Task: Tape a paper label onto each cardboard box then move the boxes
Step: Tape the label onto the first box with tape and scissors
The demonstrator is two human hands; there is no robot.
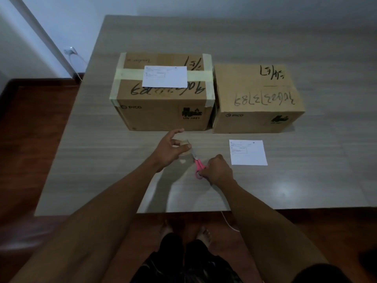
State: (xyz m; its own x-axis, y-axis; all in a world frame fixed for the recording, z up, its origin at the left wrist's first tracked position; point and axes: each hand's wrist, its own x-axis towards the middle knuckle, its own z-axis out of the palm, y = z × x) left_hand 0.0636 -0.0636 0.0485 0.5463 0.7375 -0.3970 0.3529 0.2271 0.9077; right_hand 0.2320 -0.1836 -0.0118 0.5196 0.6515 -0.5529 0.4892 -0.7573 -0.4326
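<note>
Both forearms reach out over the near edge of the table [102,170], and the right hand [219,170] has its fingers curled through the pink handles of a pair of scissors [196,162], whose blades point up and left toward the other hand. That left hand [170,148] pinches a roll of clear tape [184,146] between thumb and curled fingers, with the index finger stretched out above it; the scissor tips meet the roll's right edge, though whether a strip is pulled free is too faint to tell. Just right of the scissors a loose paper label [248,152] lies flat on the tabletop. Beyond the hands stand two cardboard boxes side by side, touching or nearly so. Standing taller, the left box [163,111] is banded with pale tape, and a second label [164,77] lies on its top across the tape band. Lower and bare-topped, the right box [257,111] carries only handwritten marker. At the far left a wall socket [70,51] holds a plug with a white cord.
</note>
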